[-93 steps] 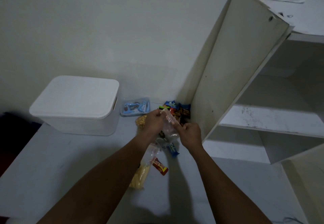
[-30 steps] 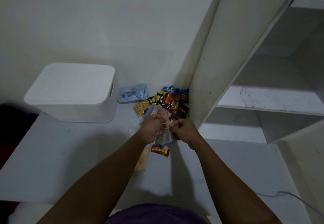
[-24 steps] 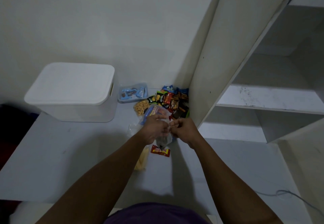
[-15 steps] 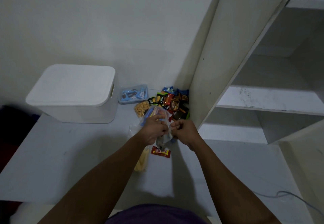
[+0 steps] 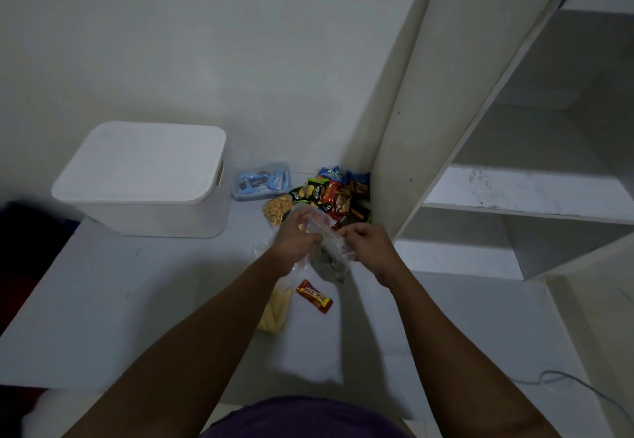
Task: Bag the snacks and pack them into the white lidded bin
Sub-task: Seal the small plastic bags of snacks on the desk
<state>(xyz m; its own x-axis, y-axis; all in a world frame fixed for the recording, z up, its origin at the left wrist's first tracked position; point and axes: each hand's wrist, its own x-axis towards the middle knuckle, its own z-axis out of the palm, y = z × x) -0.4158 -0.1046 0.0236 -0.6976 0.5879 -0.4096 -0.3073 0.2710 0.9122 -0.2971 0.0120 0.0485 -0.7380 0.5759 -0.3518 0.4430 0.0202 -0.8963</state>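
Note:
Both hands hold a clear plastic bag (image 5: pixel 330 259) above the white table (image 5: pixel 113 300). My left hand (image 5: pixel 295 237) grips the bag's left side and my right hand (image 5: pixel 365 242) pinches its top edge at the right. Dark contents sit low in the bag. A pile of colourful snack packets (image 5: pixel 338 194) lies just beyond my hands. A red wrapped bar (image 5: pixel 314 296) and a bag of yellow sticks (image 5: pixel 274 309) lie on the table below my hands. The white lidded bin (image 5: pixel 147 177) stands shut at the left.
A clear bag of blue-wrapped snacks (image 5: pixel 262 183) lies beside the bin, and a bag of round orange crackers (image 5: pixel 276 209) sits near it. A white shelf unit (image 5: pixel 514 149) with a tilted side panel rises at the right. A thin cable (image 5: pixel 562 382) trails at lower right.
My hands have stayed together on the clear bag, working along its top edge, with the right hand shifting slightly right. The snacks on the table have not moved.

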